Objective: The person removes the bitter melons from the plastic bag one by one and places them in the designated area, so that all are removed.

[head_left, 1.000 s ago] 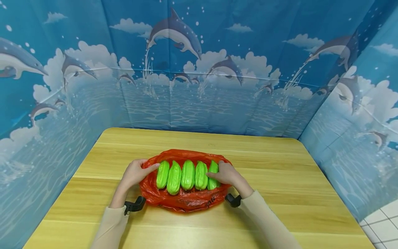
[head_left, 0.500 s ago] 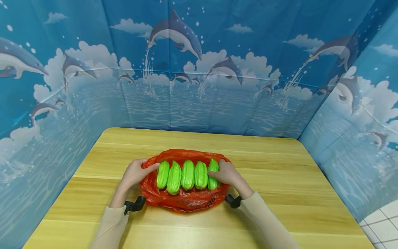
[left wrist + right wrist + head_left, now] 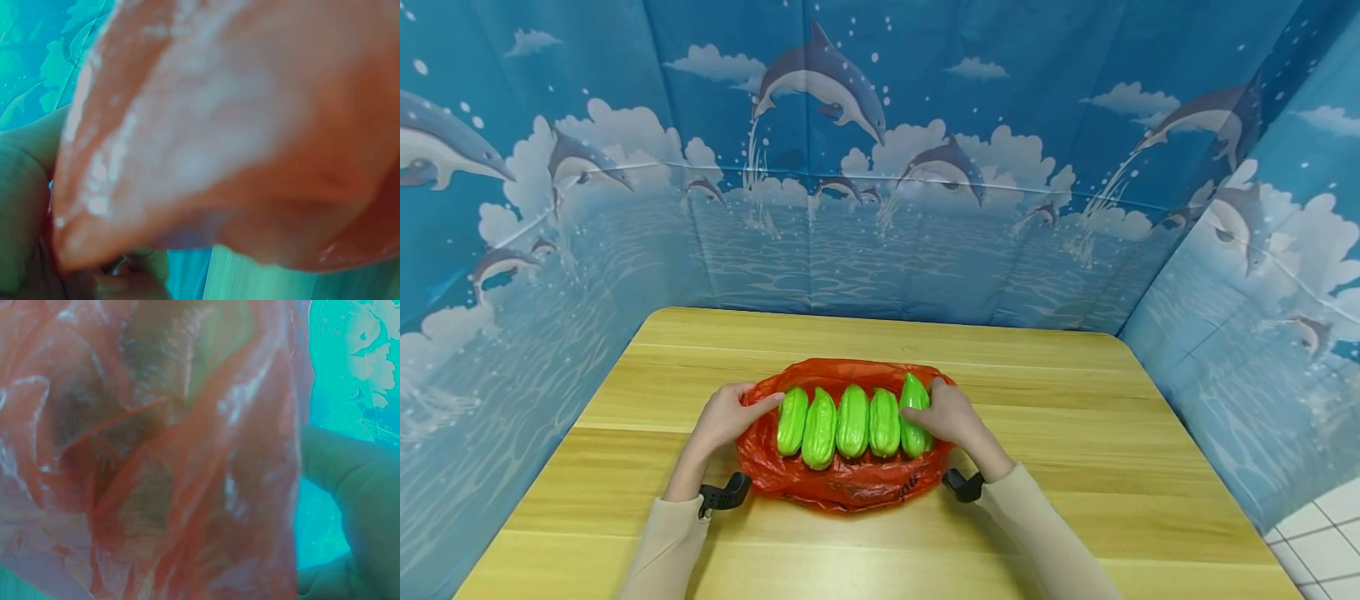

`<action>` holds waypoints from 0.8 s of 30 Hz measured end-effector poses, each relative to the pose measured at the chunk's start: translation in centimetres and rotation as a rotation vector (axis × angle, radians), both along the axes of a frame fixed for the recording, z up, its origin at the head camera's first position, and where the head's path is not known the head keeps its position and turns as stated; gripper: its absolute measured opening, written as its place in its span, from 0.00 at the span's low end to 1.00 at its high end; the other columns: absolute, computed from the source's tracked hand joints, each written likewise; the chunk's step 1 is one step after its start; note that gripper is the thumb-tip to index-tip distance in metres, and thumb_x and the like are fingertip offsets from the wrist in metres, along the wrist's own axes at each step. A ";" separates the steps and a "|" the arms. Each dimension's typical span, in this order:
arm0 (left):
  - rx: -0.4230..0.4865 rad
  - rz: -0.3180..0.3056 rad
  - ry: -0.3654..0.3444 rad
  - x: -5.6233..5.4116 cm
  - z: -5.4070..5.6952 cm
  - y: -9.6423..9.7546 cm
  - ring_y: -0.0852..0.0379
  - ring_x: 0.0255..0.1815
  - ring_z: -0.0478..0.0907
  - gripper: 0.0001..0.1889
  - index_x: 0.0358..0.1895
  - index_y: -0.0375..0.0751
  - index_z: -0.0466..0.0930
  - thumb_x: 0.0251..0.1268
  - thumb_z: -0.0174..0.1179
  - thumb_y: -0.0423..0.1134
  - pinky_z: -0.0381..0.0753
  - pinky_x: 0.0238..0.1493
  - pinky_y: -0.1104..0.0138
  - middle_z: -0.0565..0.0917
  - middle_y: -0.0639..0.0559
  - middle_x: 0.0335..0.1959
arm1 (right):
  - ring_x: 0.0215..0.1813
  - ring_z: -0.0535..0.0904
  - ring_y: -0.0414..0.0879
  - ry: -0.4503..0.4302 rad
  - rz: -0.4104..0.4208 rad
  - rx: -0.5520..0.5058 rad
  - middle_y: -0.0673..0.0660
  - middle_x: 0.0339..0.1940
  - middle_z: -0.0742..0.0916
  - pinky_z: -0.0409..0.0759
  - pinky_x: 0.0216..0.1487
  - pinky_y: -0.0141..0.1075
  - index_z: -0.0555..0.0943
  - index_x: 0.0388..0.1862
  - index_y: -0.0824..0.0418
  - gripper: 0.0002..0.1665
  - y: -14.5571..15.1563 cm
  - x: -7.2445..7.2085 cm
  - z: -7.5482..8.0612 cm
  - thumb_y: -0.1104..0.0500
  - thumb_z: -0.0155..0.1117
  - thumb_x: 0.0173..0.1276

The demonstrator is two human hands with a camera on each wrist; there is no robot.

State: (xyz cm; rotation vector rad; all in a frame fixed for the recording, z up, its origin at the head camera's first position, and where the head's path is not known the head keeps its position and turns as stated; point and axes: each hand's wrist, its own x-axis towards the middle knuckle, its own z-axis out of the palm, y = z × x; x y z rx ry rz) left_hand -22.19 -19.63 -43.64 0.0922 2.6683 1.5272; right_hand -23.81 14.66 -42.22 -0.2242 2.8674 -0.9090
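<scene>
An orange-red plastic bag (image 3: 835, 486) lies mouth-up on the table, its rim spread wide. Several bright green, ridged vegetables that look like bitter melons (image 3: 852, 421) stand side by side in a row inside it. My left hand (image 3: 727, 414) grips the bag's left rim, thumb inside beside the leftmost one. On the other side my right hand (image 3: 951, 415) holds the right rim, its thumb lying over the rightmost bitter melon (image 3: 917, 439). Both wrist views are filled by the bag's film, which hides most of the fingers; green shows faintly through it on the right.
The bag rests on a light wooden table (image 3: 1060, 467). A blue dolphin-print curtain (image 3: 880, 250) stands behind and along both sides. Each wrist carries a black strap, such as the left strap (image 3: 726, 493). White floor tiles (image 3: 1326, 558) show at the lower right.
The rightmost bitter melon has shifted upward, its tip now higher than the others. The right hand's fingers and the bag's right rim have moved slightly. The left hand has stayed in place.
</scene>
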 end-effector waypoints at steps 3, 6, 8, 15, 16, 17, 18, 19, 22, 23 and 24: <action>0.000 0.000 0.004 0.0 0.1 0.0 0.53 0.15 0.75 0.24 0.25 0.39 0.74 0.58 0.62 0.60 0.75 0.21 0.64 0.73 0.51 0.13 | 0.25 0.72 0.48 0.008 -0.012 -0.015 0.57 0.26 0.77 0.70 0.25 0.38 0.72 0.41 0.68 0.27 0.0 0.1 0.1 0.48 0.70 0.59; 0.001 -0.004 0.009 0.0 0.1 0.0 0.53 0.15 0.75 0.25 0.25 0.39 0.74 0.58 0.62 0.60 0.75 0.21 0.64 0.73 0.51 0.13 | 0.25 0.72 0.48 0.022 -0.019 -0.020 0.57 0.26 0.78 0.70 0.25 0.38 0.72 0.44 0.69 0.29 -0.1 0.2 0.3 0.47 0.70 0.59; 0.002 -0.005 0.009 0.1 0.2 0.0 0.53 0.15 0.75 0.24 0.25 0.39 0.74 0.59 0.62 0.59 0.75 0.21 0.64 0.73 0.51 0.13 | 0.25 0.73 0.47 0.036 -0.024 -0.020 0.57 0.26 0.79 0.71 0.25 0.38 0.72 0.46 0.71 0.31 -0.2 0.2 0.5 0.47 0.70 0.58; 0.009 -0.003 0.002 0.1 0.2 0.1 0.53 0.16 0.76 0.24 0.26 0.38 0.75 0.59 0.62 0.58 0.76 0.21 0.64 0.75 0.50 0.14 | 0.27 0.73 0.48 0.081 -0.036 -0.032 0.56 0.27 0.79 0.72 0.27 0.39 0.74 0.49 0.70 0.33 -0.2 0.4 0.7 0.46 0.69 0.58; 0.008 -0.003 0.001 0.1 0.2 0.1 0.53 0.16 0.76 0.24 0.26 0.38 0.75 0.59 0.62 0.58 0.76 0.21 0.64 0.75 0.50 0.14 | 0.27 0.73 0.48 0.087 -0.037 -0.035 0.56 0.28 0.79 0.72 0.27 0.39 0.74 0.49 0.70 0.32 -0.2 0.4 0.7 0.46 0.69 0.58; 0.007 -0.002 0.000 0.1 0.2 0.1 0.53 0.16 0.76 0.24 0.26 0.38 0.75 0.59 0.62 0.59 0.76 0.21 0.64 0.74 0.50 0.14 | 0.27 0.73 0.48 0.090 -0.039 -0.040 0.56 0.28 0.79 0.72 0.27 0.39 0.74 0.49 0.70 0.32 -0.2 0.4 0.7 0.45 0.69 0.58; 0.007 -0.002 0.000 0.1 0.2 0.1 0.53 0.15 0.76 0.24 0.26 0.38 0.75 0.59 0.62 0.59 0.75 0.21 0.64 0.74 0.50 0.14 | 0.27 0.73 0.47 0.093 -0.040 -0.045 0.56 0.28 0.79 0.72 0.27 0.39 0.75 0.49 0.70 0.33 -0.2 0.4 0.7 0.45 0.69 0.58; 0.005 -0.001 0.001 0.1 0.2 0.1 0.53 0.15 0.75 0.24 0.25 0.38 0.75 0.59 0.62 0.59 0.75 0.21 0.64 0.74 0.50 0.13 | 0.27 0.73 0.47 0.095 -0.044 -0.048 0.56 0.28 0.79 0.72 0.27 0.39 0.75 0.49 0.70 0.33 -0.2 0.4 0.8 0.45 0.68 0.58; 0.000 0.000 0.002 0.1 0.2 0.1 0.53 0.15 0.75 0.24 0.25 0.38 0.74 0.59 0.62 0.59 0.74 0.21 0.64 0.73 0.51 0.13 | 0.27 0.73 0.47 0.097 -0.052 -0.058 0.56 0.27 0.79 0.71 0.27 0.39 0.75 0.50 0.70 0.33 -0.3 0.4 0.9 0.43 0.68 0.58; 0.000 0.002 0.002 0.1 0.2 0.1 0.53 0.15 0.75 0.24 0.25 0.38 0.74 0.59 0.62 0.59 0.74 0.21 0.64 0.73 0.51 0.13 | 0.27 0.73 0.47 0.097 -0.054 -0.061 0.56 0.27 0.79 0.71 0.27 0.38 0.75 0.50 0.69 0.34 -0.3 0.4 0.9 0.43 0.68 0.58; 0.001 0.001 0.001 0.1 0.2 0.1 0.53 0.15 0.75 0.24 0.25 0.38 0.74 0.59 0.62 0.58 0.74 0.21 0.64 0.73 0.51 0.13 | 0.27 0.73 0.47 0.097 -0.055 -0.065 0.56 0.27 0.79 0.71 0.27 0.38 0.75 0.50 0.69 0.34 -0.3 0.4 0.9 0.43 0.68 0.58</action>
